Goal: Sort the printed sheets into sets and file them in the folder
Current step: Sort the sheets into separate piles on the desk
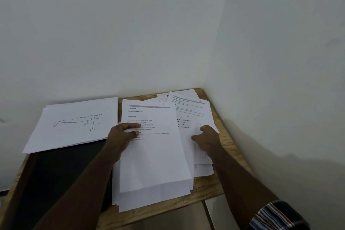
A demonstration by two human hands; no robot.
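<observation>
Head view, wooden surface (226, 136) in a wall corner. Middle stack of printed sheets (155, 164) lies with its long axis running away from the person, top edge toward the wall, near edge hanging slightly over the front of the surface. Top sheet shows headings "INITIAL SCENE SETUP" and "TASK GOAL"; body text too small to read.

Left hand (121, 134) sits at the left edge of that stack, thumb on top of the top sheet, fingers curled round the edge and mostly hidden under the paper; grip holding the sheets there. Right hand (206, 139) is on the loose fanned pile (188, 110) just right of the stack, fingers bent onto the paper, thumb out to the left; looks like a pinch on a sheet, but the fingertips are hard to make out. That pile is skewed, sheets rotated clockwise and overlapping, lower ones hidden.

Left of the stack, a separate set (74, 123) lies landscape, long axis left-right, top sheet a line drawing of a figure in a push-up pose. Its near edge overlaps a dark folder (56, 173) lying flat, which is partly covered by the left arm and cut off at the bottom of frame. Striped sleeve (278, 214) at lower right corner.
</observation>
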